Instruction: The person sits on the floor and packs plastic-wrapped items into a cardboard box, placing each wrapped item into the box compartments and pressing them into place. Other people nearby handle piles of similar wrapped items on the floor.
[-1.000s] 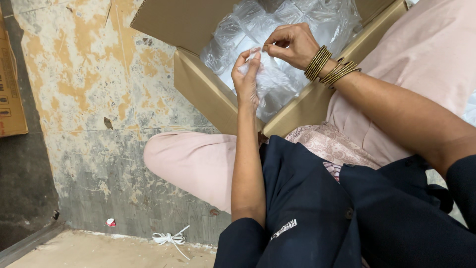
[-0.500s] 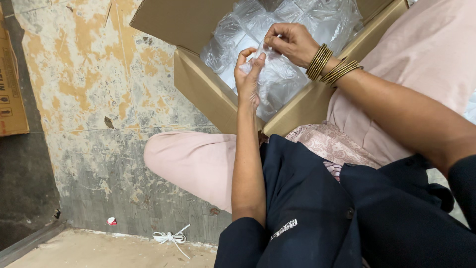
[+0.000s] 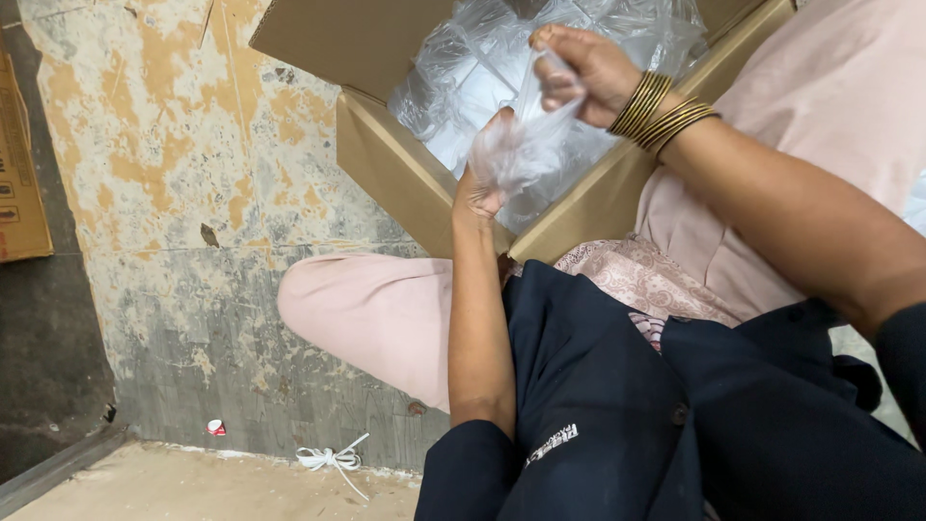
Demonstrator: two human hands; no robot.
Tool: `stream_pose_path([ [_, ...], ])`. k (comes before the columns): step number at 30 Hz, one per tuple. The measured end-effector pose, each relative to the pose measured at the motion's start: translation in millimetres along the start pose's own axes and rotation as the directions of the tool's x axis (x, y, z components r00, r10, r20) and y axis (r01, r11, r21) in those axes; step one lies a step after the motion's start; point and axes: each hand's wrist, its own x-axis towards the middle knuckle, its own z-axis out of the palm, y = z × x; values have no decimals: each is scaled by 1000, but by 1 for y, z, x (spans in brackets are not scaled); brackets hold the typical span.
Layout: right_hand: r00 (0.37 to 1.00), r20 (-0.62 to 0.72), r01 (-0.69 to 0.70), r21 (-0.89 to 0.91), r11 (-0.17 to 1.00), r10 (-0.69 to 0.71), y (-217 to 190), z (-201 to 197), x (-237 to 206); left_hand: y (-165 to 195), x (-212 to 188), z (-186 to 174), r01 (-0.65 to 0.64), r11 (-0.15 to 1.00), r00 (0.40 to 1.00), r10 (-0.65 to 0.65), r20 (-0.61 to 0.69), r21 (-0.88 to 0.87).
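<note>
An open cardboard box (image 3: 386,164) lined with clear plastic sheeting (image 3: 463,68) rests against my lap. My left hand (image 3: 487,169) is pushed inside a small clear plastic bag (image 3: 526,145), with its fingers showing through the film. My right hand (image 3: 584,68), with several gold bangles on the wrist, pinches the upper edge of that same bag just above the left hand. Both hands hover over the box opening. A dark navy garment (image 3: 617,405) lies across my lap below them.
My knee in pale pink trousers (image 3: 367,309) juts left over a worn, patchy stone floor (image 3: 154,174). A white cord scrap (image 3: 328,458) and a small red cap (image 3: 215,427) lie on the floor. The edge of another cardboard box (image 3: 19,164) shows at far left.
My hands held something small and white between the fingertips; now the left hand has slid into a clear bag and dropped lower, while the right hand pulls the bag's edge upward.
</note>
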Motion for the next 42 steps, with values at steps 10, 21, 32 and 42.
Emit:
stream_pose_path([
  [10, 964, -260, -266, -910, 319, 63, -6, 2, 7, 17, -1, 17, -63, 992, 998, 65, -15, 109],
  [21, 820, -572, -569, -816, 99, -3, 32, -2, 14, -27, 15, 28, 175, 219, 793, 547, -270, 960],
  [32, 994, -7, 3, -996, 90, -105, 6, 11, 10, 1, 15, 30, -155, 788, 797, 456, -396, 595],
  [42, 892, 315, 353, -934, 62, -325, 16, 18, 9, 2, 21, 19, -89, 970, 987, 54, -153, -227],
])
